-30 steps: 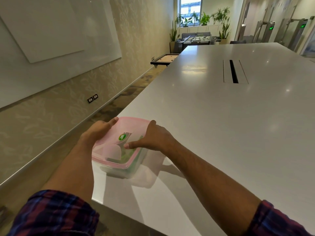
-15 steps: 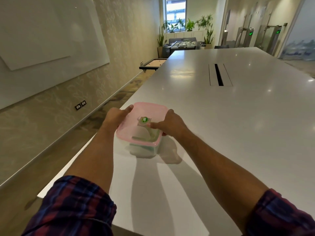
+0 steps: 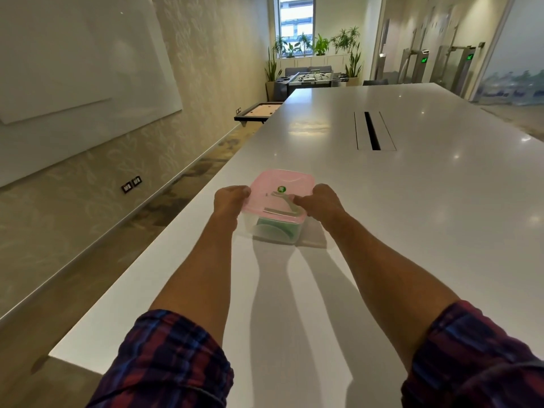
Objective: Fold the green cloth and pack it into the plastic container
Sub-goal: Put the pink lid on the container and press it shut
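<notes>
Both hands, left hand [image 3: 232, 197] and right hand [image 3: 319, 200], gripped the pink lid [image 3: 279, 198] of the light, rigid container [image 3: 275, 231] holding the soft green cloth [image 3: 276, 231], best held by its sides.

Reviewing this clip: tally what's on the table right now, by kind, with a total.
Plastic container: 1
Pink lid, on the container: 1
Green cloth, inside the container: 1
Hands gripping the lid's edges, left hand and right hand: 2
Total: 5
</notes>
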The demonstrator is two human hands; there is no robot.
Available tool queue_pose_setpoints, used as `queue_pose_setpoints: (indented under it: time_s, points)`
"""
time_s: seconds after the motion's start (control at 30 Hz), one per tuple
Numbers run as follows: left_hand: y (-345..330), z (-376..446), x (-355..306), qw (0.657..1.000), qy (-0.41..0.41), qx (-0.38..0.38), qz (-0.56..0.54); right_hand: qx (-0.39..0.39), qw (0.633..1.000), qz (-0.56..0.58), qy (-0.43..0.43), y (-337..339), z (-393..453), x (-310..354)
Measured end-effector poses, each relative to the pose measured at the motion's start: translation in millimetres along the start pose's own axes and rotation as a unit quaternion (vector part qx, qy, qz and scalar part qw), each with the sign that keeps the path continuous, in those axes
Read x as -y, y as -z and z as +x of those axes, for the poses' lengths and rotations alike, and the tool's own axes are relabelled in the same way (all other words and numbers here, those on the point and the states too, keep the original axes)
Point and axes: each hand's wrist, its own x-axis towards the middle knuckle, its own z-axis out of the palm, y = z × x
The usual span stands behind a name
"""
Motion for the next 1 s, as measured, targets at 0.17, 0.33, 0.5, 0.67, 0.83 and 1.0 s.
queue_pose_setpoints:
  time_s: [0.17,0.33,0.5,0.67,0.83,1.0]
  points:
    - [-14,4,3,0.999,0.019,0.017,-0.039,-0.013,0.999,0.034,0.008,1,9,-7]
    - [-28,6,4,0.997,0.033,0.043,-0.057,-0.019,0.998,0.053,0.022,2,17,-12]
    - [-34,6,15,0.997,0.004,0.061,-0.052,0.004,0.998,0.045,0.045,0,24,-19]
    - [-33,-1,26,0.994,-0.037,0.091,-0.039,0.021,0.997,0.056,0.055,-5,25,-24]
    - [-38,-9,29,0.994,-0.071,0.082,-0.010,0.031,0.996,0.073,0.049,-11,27,-29]
    - [-38,-7,34,0.992,-0.072,0.100,-0.011,0.033,0.996,0.076,0.040,-15,31,-36]
